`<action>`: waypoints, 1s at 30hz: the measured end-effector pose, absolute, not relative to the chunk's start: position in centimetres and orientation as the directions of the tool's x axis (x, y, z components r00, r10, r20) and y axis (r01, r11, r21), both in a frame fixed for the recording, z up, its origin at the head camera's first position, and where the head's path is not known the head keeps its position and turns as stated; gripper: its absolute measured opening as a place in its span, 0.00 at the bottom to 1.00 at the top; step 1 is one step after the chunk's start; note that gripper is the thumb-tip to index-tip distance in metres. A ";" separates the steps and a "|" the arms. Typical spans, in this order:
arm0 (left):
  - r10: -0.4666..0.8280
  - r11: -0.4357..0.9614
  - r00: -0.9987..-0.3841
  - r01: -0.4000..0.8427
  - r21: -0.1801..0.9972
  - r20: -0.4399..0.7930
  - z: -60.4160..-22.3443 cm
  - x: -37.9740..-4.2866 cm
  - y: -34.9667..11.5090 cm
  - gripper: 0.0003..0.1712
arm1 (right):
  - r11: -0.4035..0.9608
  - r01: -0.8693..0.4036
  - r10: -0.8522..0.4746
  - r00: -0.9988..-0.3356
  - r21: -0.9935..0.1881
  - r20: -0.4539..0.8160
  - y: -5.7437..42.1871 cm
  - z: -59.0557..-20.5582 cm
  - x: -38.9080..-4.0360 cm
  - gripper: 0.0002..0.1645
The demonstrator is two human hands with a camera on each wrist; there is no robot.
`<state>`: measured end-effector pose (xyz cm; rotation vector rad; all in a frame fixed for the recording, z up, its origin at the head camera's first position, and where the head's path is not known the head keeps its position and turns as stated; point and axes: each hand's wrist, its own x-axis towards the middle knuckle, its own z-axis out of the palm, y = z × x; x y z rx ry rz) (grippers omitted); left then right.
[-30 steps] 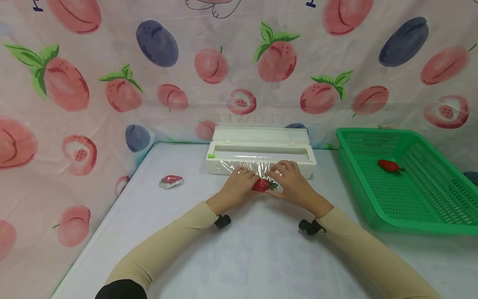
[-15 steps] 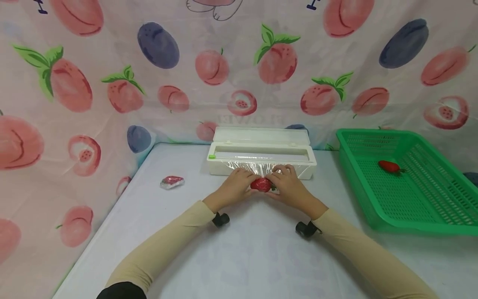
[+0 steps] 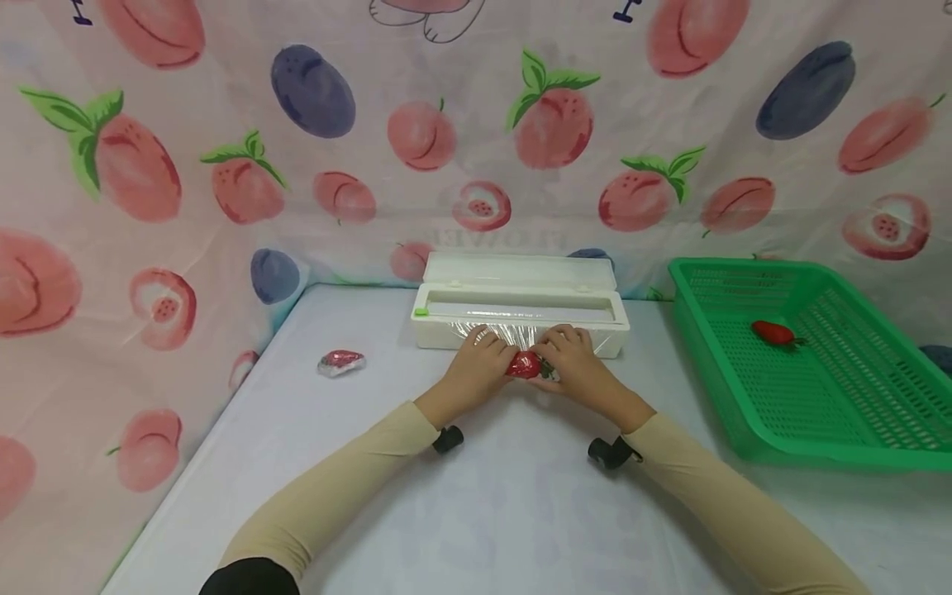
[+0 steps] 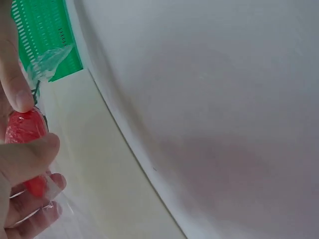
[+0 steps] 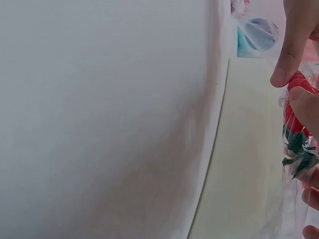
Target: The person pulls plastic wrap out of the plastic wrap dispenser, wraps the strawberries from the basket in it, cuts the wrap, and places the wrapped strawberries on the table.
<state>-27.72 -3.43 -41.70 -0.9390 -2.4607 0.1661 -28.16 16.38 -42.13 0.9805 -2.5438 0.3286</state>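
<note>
Since half a second ago, the left hand point(image 3: 473, 364) has shifted a tiny bit to the right, and the strawberry point(image 3: 524, 364) has too, so more of its green leaves show.

In the head view, the strawberry is between that hand and the right hand point(image 3: 576, 359), just in front of the white box point(image 3: 439, 333). Clear wrap point(image 3: 513, 335) reaches from the box to the hands. A hard tug could rip the wrap or drag the box. Pale letters point(image 3: 506, 240) on the wall cloth point(image 3: 364, 25) look like part of "FLOWER". No brand can be read on the box.

In the left wrist view, the left thumb and fingers curl round the strawberry. The wrap is wrinkly and could stick to itself.

In the right wrist view, the right thumb and fingers grip the leafy end. Squeezing too hard could squash the strawberry, if it is soft. No writing can be read here.
</note>
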 end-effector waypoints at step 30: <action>0.617 0.780 -0.669 0.591 -0.205 0.415 -42.8 -28.0 -3.6 0.19 | 0.800 -0.595 -0.529 -0.758 -0.074 0.382 16.0 -42.4 -27.4 0.24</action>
